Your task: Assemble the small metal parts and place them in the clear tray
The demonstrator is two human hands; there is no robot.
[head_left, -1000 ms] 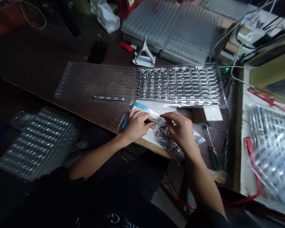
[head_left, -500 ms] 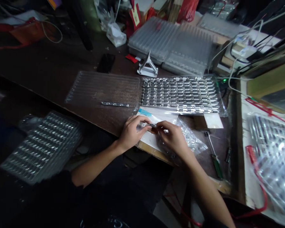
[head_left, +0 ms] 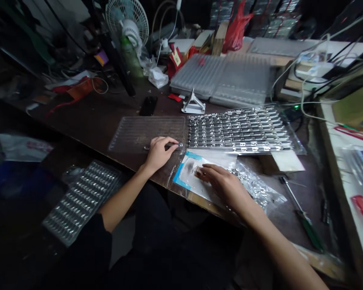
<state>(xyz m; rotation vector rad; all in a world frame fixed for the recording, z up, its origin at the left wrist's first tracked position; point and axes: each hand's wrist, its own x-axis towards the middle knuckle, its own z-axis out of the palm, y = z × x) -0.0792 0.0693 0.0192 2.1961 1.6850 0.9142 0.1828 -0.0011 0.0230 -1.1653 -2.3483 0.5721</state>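
My left hand [head_left: 159, 153] is closed in a pinch on a small metal cylinder [head_left: 179, 145], at the near right corner of a clear ribbed plastic tray [head_left: 148, 127]. A row of similar metal pieces [head_left: 146, 148] runs partly hidden under that hand. To the right, my right hand [head_left: 225, 181] hovers low over a white sheet edged with blue tape [head_left: 181, 177]. Its fingers reach out loosely beside a small brown piece [head_left: 199, 173], with the thumb hidden. Beside it lies a clear bag of small metal parts [head_left: 251, 185].
A tray filled with rows of shiny metal parts [head_left: 236, 129] adjoins the clear one. Behind stand a white stand [head_left: 193, 104], a phone [head_left: 148, 106] and stacked clear trays [head_left: 196, 72]. A green-handled screwdriver [head_left: 308, 229] lies right. More filled trays [head_left: 81, 197] are at lower left.
My left hand has moved left and up from the sheet to the clear tray, carrying the metal cylinder. My right hand has parted from it and stays over the sheet. The view has shifted.
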